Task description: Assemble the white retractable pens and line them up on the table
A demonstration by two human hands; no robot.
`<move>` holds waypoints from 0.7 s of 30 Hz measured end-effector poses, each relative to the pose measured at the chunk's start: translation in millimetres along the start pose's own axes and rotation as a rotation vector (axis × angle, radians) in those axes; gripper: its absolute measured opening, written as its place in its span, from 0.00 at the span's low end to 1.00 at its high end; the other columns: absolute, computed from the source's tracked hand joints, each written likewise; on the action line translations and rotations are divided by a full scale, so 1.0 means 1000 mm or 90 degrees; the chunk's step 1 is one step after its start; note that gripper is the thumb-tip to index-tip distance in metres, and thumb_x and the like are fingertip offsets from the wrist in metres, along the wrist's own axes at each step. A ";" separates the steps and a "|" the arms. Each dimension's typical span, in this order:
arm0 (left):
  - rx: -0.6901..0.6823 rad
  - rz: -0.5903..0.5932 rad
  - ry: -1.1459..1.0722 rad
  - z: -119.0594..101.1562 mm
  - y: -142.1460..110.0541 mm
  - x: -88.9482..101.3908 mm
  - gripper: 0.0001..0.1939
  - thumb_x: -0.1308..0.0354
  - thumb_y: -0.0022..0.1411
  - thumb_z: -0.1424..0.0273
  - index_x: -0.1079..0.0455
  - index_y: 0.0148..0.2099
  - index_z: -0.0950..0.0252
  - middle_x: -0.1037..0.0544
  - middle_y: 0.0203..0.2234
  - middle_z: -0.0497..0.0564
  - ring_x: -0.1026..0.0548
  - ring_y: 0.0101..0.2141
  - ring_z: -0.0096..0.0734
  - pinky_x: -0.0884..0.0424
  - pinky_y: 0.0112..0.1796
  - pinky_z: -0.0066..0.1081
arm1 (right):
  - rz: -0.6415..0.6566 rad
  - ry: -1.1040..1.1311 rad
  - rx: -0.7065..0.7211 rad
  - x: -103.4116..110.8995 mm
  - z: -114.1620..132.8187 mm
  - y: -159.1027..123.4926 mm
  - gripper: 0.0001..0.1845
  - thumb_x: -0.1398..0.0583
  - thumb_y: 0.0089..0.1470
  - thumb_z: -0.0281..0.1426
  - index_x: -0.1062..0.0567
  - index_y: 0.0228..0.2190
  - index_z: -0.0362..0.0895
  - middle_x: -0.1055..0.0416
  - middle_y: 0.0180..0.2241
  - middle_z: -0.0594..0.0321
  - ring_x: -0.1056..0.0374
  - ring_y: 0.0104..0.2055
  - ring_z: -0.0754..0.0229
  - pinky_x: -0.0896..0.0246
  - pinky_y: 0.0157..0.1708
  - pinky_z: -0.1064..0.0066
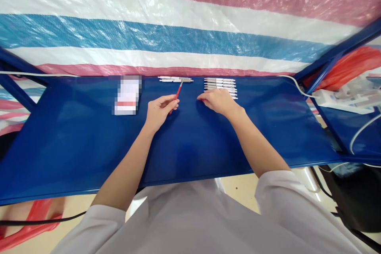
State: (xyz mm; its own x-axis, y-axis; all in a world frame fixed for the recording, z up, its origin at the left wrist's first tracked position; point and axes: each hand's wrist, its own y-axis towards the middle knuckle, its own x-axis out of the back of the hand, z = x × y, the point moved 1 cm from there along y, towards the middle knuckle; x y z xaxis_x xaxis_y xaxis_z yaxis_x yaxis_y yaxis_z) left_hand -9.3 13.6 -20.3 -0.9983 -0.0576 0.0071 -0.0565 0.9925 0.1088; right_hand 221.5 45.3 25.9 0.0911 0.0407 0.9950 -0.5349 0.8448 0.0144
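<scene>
My left hand pinches a slim red pen between thumb and fingers. The pen stands tilted, its grey tip upward, close in front of a few white and grey pens at the table's back edge. My right hand is closed, low over the blue tabletop, at the near left side of a row of several white pens. A small red piece shows at its fingertips; its kind is mostly hidden by the fingers. The hand covers part of the nearest pens.
A white, blurred-out rectangular item lies left of my left hand on the blue table. Behind it hangs a striped plastic sheet. White cables, blue frame bars and a red plastic bag are at the right.
</scene>
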 end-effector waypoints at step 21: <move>0.064 -0.002 0.013 -0.008 -0.002 0.005 0.20 0.31 0.52 0.58 0.22 0.44 0.64 0.17 0.35 0.55 0.20 0.32 0.34 0.23 0.35 0.34 | -0.239 1.176 -0.244 -0.046 0.030 0.029 0.23 0.28 0.37 0.35 0.24 0.38 0.48 0.21 0.39 0.66 0.22 0.35 0.62 0.26 0.38 0.70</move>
State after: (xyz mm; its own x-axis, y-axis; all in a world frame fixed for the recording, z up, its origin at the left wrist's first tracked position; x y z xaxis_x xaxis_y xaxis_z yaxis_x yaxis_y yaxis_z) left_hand -14.6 10.4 -12.5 -0.9977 -0.0612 0.0277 -0.0610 0.9981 0.0079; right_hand 176.1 52.0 -16.7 0.9221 0.0684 -0.3809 -0.1163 0.9877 -0.1044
